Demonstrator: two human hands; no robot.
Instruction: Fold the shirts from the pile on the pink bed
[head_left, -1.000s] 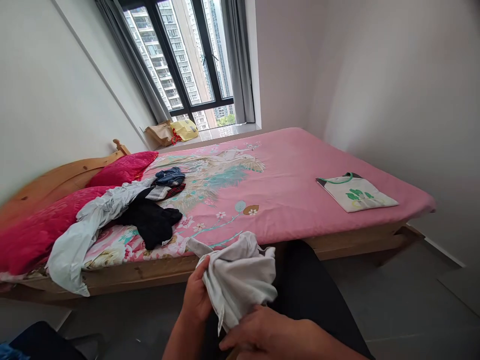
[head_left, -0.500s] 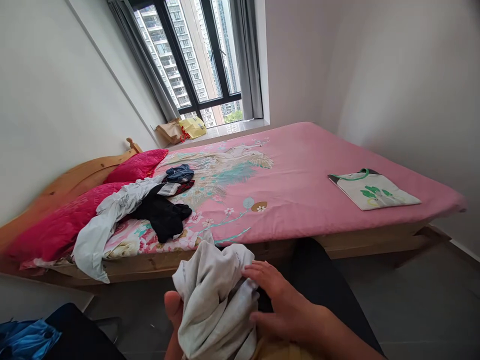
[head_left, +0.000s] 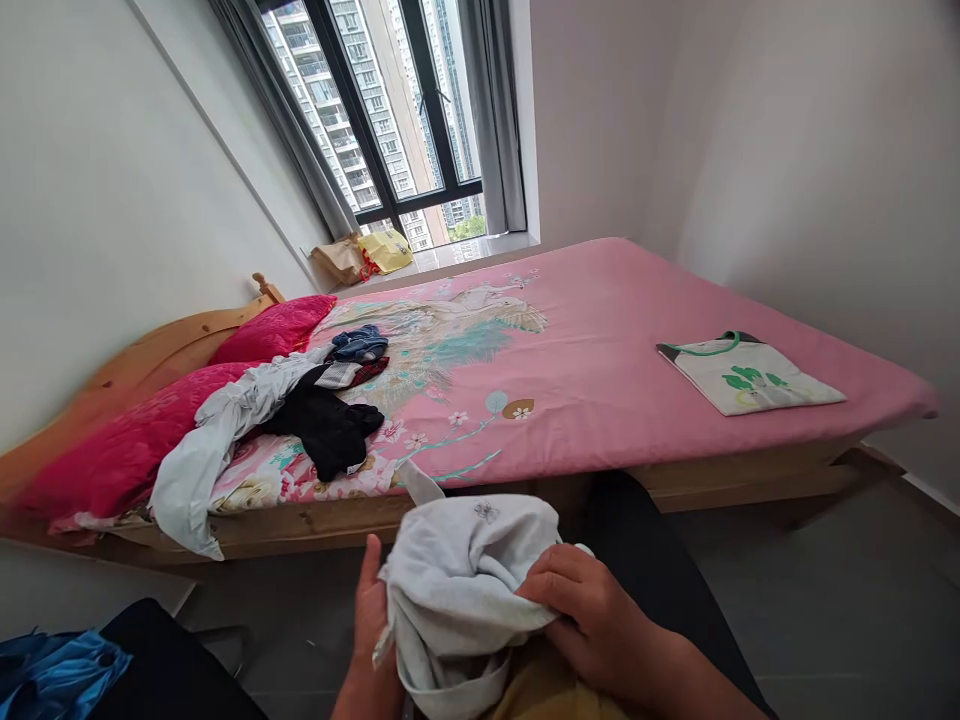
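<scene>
A crumpled pale grey-white garment (head_left: 465, 585) is bunched in front of me, below the near edge of the bed. My left hand (head_left: 369, 620) grips its left side, thumb up against the cloth. My right hand (head_left: 592, 615) is closed on the right side of the same garment, fingers curled into the fabric. A folded white shirt with green trim and a green print (head_left: 750, 373) lies flat on the pink bedsheet (head_left: 592, 340) at the right.
A heap of unfolded clothes, pale and black (head_left: 322, 425), lies on the bed's left side beside two red pillows (head_left: 120, 450). Bags (head_left: 364, 255) sit on the windowsill. Blue cloth (head_left: 52, 675) lies on the floor at lower left. Wooden bed frame edge (head_left: 315, 520) is close.
My right hand went from lying spread on the garment to gripping it. The garment was turned and gathered lower between both hands. The view shifted slightly.
</scene>
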